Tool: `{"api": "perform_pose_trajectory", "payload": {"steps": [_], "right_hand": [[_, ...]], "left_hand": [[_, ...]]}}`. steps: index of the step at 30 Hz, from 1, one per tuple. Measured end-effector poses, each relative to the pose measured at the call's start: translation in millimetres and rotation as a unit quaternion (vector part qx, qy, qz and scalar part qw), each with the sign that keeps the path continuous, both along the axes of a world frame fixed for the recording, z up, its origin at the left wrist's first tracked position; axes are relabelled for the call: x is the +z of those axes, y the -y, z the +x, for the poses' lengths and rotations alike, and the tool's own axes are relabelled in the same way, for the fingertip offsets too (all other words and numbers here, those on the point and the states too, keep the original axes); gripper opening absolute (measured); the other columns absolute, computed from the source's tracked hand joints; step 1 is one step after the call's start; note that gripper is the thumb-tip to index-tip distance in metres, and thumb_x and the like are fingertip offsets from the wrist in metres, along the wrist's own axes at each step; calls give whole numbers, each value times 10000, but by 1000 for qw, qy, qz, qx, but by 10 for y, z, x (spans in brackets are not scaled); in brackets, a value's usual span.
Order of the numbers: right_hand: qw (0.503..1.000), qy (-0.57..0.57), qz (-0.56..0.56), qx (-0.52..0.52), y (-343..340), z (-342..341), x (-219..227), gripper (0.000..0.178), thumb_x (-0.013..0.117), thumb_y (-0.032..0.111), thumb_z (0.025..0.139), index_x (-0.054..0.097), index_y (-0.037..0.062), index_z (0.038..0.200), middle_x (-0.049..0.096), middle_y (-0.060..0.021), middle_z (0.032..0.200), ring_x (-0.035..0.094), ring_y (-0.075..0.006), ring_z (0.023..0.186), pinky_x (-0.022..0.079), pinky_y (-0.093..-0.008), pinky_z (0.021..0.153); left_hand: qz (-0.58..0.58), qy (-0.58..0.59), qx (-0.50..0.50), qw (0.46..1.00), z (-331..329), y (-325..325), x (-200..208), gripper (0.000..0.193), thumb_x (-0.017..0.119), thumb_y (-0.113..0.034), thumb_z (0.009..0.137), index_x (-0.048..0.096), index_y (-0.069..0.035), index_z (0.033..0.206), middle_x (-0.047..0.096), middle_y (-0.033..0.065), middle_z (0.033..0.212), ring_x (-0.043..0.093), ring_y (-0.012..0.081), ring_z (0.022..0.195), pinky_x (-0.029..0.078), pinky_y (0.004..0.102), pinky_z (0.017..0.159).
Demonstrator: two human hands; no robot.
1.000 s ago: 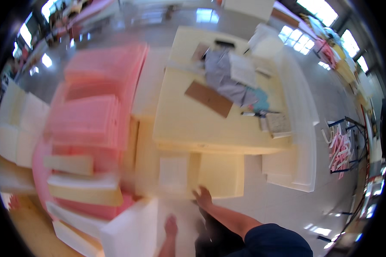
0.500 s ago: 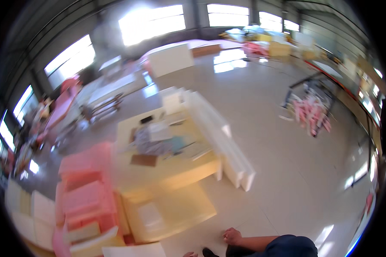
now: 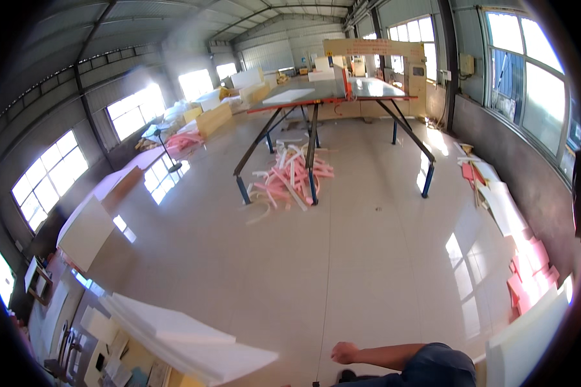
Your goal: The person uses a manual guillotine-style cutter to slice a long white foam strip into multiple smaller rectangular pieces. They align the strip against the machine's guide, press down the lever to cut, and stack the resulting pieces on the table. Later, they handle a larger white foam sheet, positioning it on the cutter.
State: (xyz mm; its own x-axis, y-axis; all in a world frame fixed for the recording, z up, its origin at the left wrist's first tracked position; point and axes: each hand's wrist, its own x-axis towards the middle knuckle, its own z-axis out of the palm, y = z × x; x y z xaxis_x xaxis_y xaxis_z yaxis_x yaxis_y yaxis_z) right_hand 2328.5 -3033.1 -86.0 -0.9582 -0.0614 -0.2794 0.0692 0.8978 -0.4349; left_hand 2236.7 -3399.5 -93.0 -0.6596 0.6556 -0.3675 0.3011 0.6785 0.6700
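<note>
My right hand (image 3: 345,353) hangs over the pale floor at the lower edge, its fingers curled in, with nothing seen in it. A bare forearm and a dark blue sleeve (image 3: 440,367) lead to it from the right. My left hand is out of view. A dark shoe (image 3: 348,375) shows just below the right hand. Nearest on the left, apart from the hand, several white foam sheets (image 3: 193,338) stand along a work table (image 3: 140,361) with small items on it, partly cut off by the frame.
Ahead stands a long machine table (image 3: 290,103) on dark slanted legs. Beneath it lies a heap of pink and white foam strips (image 3: 290,175). Pink foam pieces (image 3: 532,274) and white boards line the right wall. Foam blocks (image 3: 213,120) and a stand fan (image 3: 166,151) are at the left.
My view has swung right, so the work table has slid to the lower left and the machine table has come to the middle. The left hand has left the view; the right stays curled.
</note>
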Motion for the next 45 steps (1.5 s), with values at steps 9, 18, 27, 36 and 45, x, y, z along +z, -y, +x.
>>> {"api": "perform_pose_trajectory", "payload": {"steps": [9,18,27,36,45], "right_hand": [[893,-12,-126,-433,-2330,-1371,119,255,570,331,957,740,209,1102,754,-90,1018,716,-292,963,570,-448,815],[780,267,36,-565,-3570,-322,-418,465,534,415,943,701,108,1250,695,-153,1251,643,-334,1172,523,-443,978],[627,269,-27,-731,-5033,-10,-751,542,484,492,957,721,71,1203,688,-161,1263,625,-353,1200,494,-450,1029],[797,162,-44,-581,-8024,-2599,-715,437,547,360,890,751,25,1083,706,-205,1193,640,-383,1182,511,-466,1013],[737,125,-54,-662,-10601,-3732,-264,371,545,279,894,755,35,1079,708,-192,1193,648,-406,1151,536,-483,965]], "left_hand": [[-70,-19,-105,992,-1775,-1315,-609,418,682,-397,930,679,-74,1195,680,171,1248,644,359,1161,540,475,957],[5,-127,-207,970,-3877,-4840,-248,544,629,-532,905,677,-87,1215,698,163,1226,671,370,1099,543,480,919],[27,-134,-341,930,-5319,-8283,79,456,655,-464,908,678,-111,1196,707,124,1171,662,336,1094,530,465,928],[-216,45,-251,942,-6212,-8673,-844,326,718,-378,880,699,-76,1003,700,129,950,665,301,925,529,456,819],[-186,38,-237,953,-7312,-11410,-439,277,644,-296,934,682,-65,1082,680,162,1069,648,347,1020,516,486,879]]}}
